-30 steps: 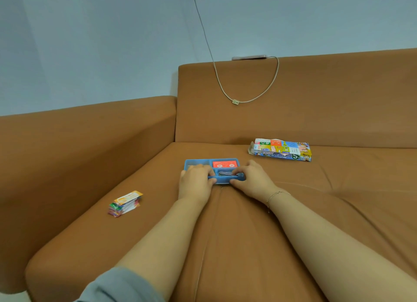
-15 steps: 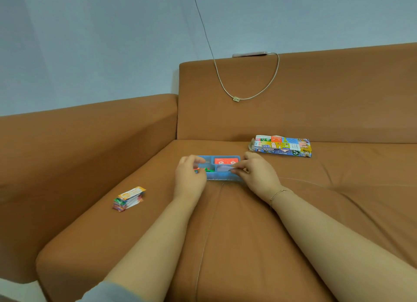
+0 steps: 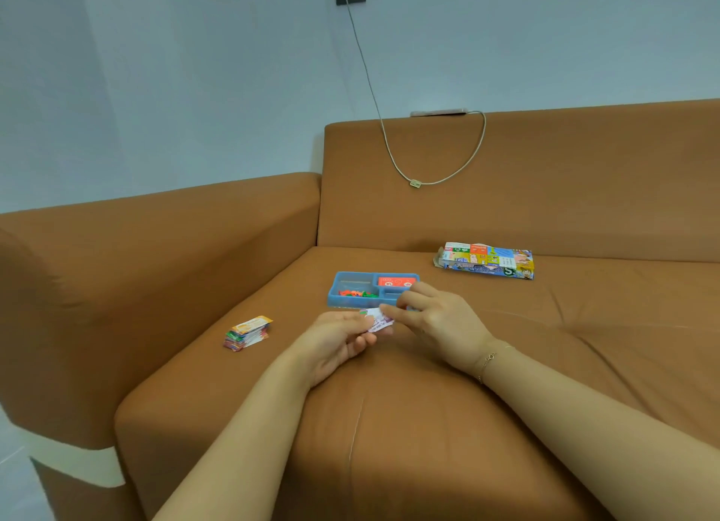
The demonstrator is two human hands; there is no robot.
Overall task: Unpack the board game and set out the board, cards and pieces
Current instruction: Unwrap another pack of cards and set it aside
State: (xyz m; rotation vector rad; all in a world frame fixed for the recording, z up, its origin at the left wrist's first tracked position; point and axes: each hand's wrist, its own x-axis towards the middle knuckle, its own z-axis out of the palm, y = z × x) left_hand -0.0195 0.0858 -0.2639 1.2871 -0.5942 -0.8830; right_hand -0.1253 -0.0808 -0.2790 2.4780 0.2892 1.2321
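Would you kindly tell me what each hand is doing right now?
Left hand: holds the small white printed card stack.
Right hand: pinches the same stack.

The flat, many-coloured cardboard game box (image 3: 489, 260) lying far right on the sofa seat shows a large white "S" at its near right corner; the rest of its print is too small to read. The red card (image 3: 396, 281) in the far right compartment of the blue plastic tray (image 3: 336, 298) bears a faint question mark and a small label that may read "18". The small white card (image 3: 378, 320) carries unreadable purple print.
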